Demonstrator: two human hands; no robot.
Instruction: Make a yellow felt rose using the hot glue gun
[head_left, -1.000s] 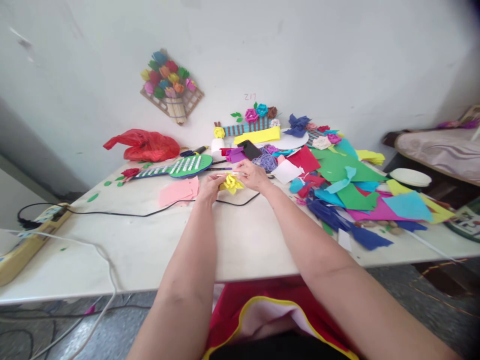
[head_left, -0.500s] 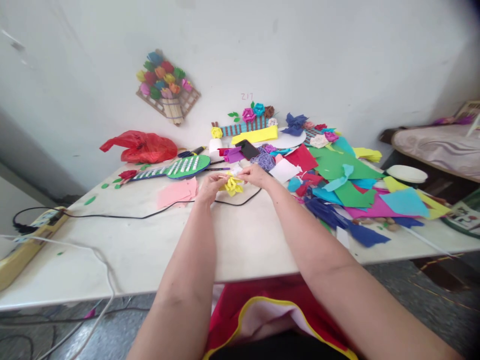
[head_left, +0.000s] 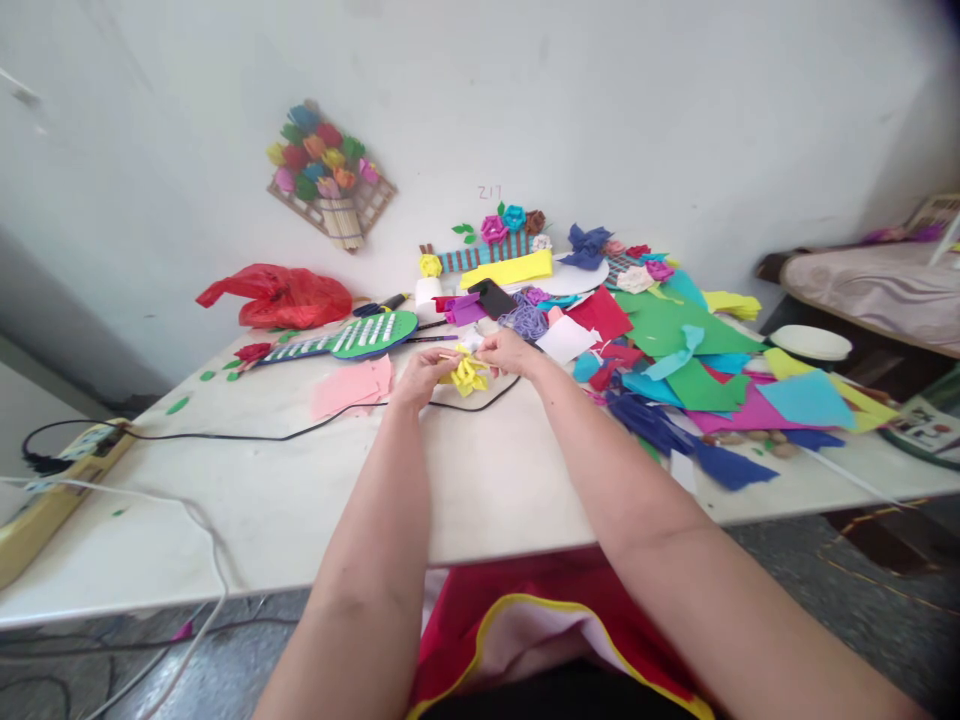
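Between my two hands, above the white table [head_left: 510, 490], is a yellow paper flower [head_left: 469, 374] with folded, spread petals. My left hand [head_left: 427, 374] is closed on the flower's left side, fingers pinched together. From the right, my right hand [head_left: 504, 352] pinches at its upper right edge. A small part of the flower is covered by my fingers. Pink paper sheets [head_left: 352, 388] lie to the left of my left hand. Behind my hands are a purple yarn bundle [head_left: 526, 318] and a black phone [head_left: 495, 298].
A black cable [head_left: 247, 435] crosses the table below my hands to a power strip [head_left: 75, 490]. A green guitar-shaped craft [head_left: 375, 334] and a red plastic bag [head_left: 277, 297] lie at the back left. Coloured paper sheets [head_left: 705, 385] pile up on the right.
The view has shifted very slightly. My hands stay at the yellow flower, which shows a little more turned toward me; otherwise the table looks the same.
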